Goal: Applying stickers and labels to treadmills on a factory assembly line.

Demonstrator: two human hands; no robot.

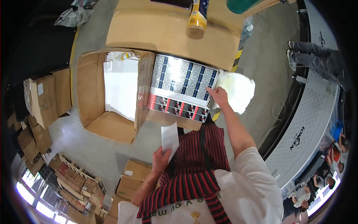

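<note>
My left hand (161,159) is closed around a white strip of paper or card (170,136), held upright near my apron. My right hand (219,95) reaches to the right edge of a white surface bearing a grid of blue-and-white labels (182,76). Its fingers are bunched at the last column; whether anything small is between them I cannot make out. Just nearer to me, rows of small red-and-black boxes (178,107) adjoin the label grid. Both lie on a cardboard surface (175,120).
An open carton (89,91) with white sheets (120,87) inside stands at the left. Behind the labels, a yellow-and-blue bottle (197,20) rests on brown cardboard (149,30). Clear plastic bags (236,91) lie at the right. A bystander's legs (313,56) show at far right.
</note>
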